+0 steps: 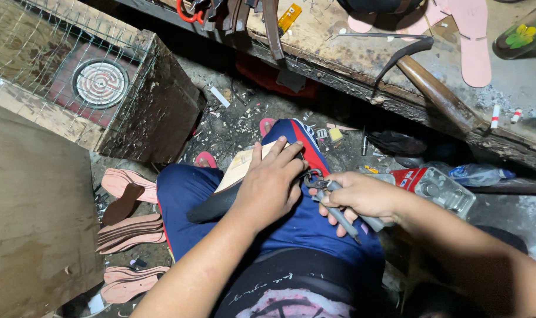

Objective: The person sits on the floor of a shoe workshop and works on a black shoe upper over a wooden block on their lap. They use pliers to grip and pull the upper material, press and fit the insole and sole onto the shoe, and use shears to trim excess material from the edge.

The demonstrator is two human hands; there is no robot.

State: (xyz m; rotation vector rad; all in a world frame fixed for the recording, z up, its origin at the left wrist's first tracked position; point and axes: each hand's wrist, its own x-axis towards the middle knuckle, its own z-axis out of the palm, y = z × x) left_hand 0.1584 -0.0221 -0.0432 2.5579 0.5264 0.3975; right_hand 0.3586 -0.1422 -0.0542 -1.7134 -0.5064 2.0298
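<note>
Fingers of your left hand (272, 185) are spread and pressed flat over the shoe piece (235, 176) on your lap, at centre frame, pinning its tan sole face against your thigh. Your right hand (362, 197) is wrapped shut around the grey handles of the pliers (333, 203), whose nose meets the shoe's edge right under your left fingertips. That piece looks light but stiff along the sole and soft at the dark upper, so it will probably flex at the rim; your best hold seems to be flat over the sole, close to where the pliers bite. The metal handles could slip, so grip them well back.

Out from your hands, blue trousers (303, 227) carry the work. Lower left of the frame, pink insoles (130, 232) lie stacked on a gritty, scrap-strewn floor (232, 126). Upper left, a wire-meshed wooden box (144, 112) holds a round coil heater (100, 83). Along the top right runs a worn wooden bench (338, 56) with a hammer (433, 88) resting on it, and more pink soles (474, 41) beyond.
</note>
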